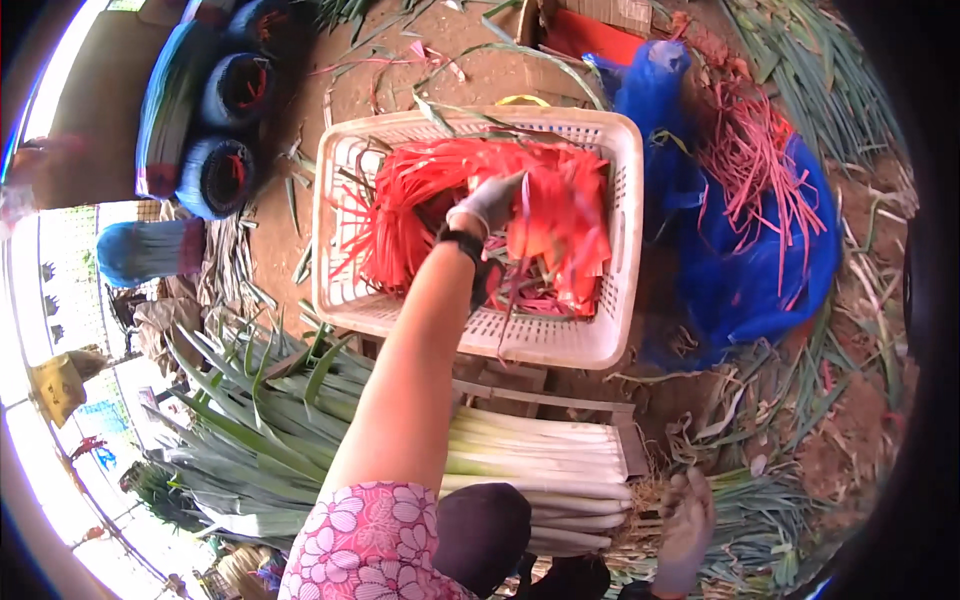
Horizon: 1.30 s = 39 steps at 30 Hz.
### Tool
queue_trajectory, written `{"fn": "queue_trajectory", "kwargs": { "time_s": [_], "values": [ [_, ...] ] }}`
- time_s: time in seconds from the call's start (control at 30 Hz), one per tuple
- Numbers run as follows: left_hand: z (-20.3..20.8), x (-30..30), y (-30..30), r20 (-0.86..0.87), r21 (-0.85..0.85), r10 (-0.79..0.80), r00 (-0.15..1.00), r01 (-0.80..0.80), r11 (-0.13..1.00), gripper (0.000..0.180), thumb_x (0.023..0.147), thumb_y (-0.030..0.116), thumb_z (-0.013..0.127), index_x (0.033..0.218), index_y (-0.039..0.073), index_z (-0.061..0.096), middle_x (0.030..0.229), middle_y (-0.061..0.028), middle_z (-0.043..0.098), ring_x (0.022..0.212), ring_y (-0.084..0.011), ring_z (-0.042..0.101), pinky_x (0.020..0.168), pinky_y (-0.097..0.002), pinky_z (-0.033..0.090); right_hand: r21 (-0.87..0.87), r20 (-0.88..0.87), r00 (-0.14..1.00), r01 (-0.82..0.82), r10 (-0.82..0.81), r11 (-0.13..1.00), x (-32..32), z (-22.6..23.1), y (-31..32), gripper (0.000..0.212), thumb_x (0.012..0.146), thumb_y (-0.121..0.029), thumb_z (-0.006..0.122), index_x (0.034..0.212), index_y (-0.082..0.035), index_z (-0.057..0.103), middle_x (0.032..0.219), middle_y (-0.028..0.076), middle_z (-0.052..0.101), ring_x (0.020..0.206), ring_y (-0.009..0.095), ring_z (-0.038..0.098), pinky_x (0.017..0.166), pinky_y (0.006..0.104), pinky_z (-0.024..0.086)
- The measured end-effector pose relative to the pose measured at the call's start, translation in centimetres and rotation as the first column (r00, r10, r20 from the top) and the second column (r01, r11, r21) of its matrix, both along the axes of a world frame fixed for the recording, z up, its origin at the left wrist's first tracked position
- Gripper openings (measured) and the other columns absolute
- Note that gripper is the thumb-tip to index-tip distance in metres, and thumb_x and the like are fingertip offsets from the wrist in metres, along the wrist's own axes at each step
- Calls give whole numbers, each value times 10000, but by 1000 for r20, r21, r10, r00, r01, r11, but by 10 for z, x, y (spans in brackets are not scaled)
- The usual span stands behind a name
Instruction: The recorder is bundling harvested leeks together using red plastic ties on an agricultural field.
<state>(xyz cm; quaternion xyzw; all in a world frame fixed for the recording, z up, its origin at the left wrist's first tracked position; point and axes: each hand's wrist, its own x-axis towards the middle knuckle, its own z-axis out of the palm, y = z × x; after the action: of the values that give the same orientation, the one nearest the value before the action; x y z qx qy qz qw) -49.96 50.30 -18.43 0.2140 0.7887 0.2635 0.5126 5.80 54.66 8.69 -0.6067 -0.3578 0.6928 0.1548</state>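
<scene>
A white plastic basket (475,345) holds a heap of red plastic strips (400,240). My left hand (490,203), in a pale glove with a dark band at the wrist, reaches over the heap. Its fingers are closed on some of the strips, which are blurred by movement; a thin purplish strip hangs below them. Down at the lower right, my right hand (686,525) is gloved too, its fingers loosely apart and holding nothing. It is beside the root ends of a stack of leeks (540,470), which lies under my left arm with white stalks pointing right.
Right of the basket lies blue mesh netting (740,270) with pinkish strips (760,180) on it. Loose leeks (810,70) cover the ground at the far right. Blue-wrapped bundles (215,175) stand at the upper left. A low wooden frame (540,397) sits behind the stack.
</scene>
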Motion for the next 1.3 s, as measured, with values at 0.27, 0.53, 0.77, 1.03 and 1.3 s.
{"fn": "queue_trajectory", "kwargs": {
  "time_s": [0.27, 0.53, 0.77, 1.03, 1.3],
  "values": [
    [67, -21, -33, -240, -291, -61, 969, -12, 957, 408, 881, 429, 765, 1031, 49, 769, 878, -90, 768, 778, -226, 748, 731, -385, 591, -118, 137, 984, 130, -113, 984, 13, -5, -24, 421, 1053, -201, 526, 1436, -35, 582, 1203, 82, 695, 920, 164, 649, 759, 276, 502],
    [27, -26, -43, -870, -307, -312, 382, 78, 949, 679, 820, 86, 678, 1479, 103, 515, 1524, -120, 520, 1390, -360, 513, 1117, -513, 440, -253, -26, 991, 122, -132, 960, 21, -33, -55, 414, 1045, -182, 536, 1422, -20, 583, 1161, 141, 672, 897, 210, 636, 752, 337, 527],
    [-16, -21, -8, -593, -577, -541, 597, 154, 802, 770, 864, 176, 694, 1582, 121, 421, 1436, -141, 626, 1311, -366, 612, 1119, -532, 435, -291, 97, 995, 14, 15, 957, 21, 18, -57, 409, 1112, -109, 469, 1502, 7, 512, 1442, 91, 589, 1230, 186, 594, 1039, 340, 495],
    [-2, -3, -98, -538, -775, -797, 274, 211, 596, 238, 890, 288, 641, 952, 165, 836, 990, -93, 809, 1001, -294, 751, 904, -478, 520, -398, 72, 992, 120, -100, 910, 16, 21, -70, 379, 1088, -116, 512, 1451, -52, 601, 1422, 91, 615, 1278, 231, 606, 1091, 349, 478],
    [217, -111, -114, -440, -881, -884, -155, -116, 459, 187, 841, 270, 660, 897, 177, 812, 967, -84, 801, 1001, -294, 726, 884, -517, 477, -217, -146, 977, 123, -157, 968, 22, -38, -71, 352, 1059, -148, 533, 1378, -16, 600, 1214, 129, 648, 1020, 208, 641, 837, 339, 538]
  ]
}}
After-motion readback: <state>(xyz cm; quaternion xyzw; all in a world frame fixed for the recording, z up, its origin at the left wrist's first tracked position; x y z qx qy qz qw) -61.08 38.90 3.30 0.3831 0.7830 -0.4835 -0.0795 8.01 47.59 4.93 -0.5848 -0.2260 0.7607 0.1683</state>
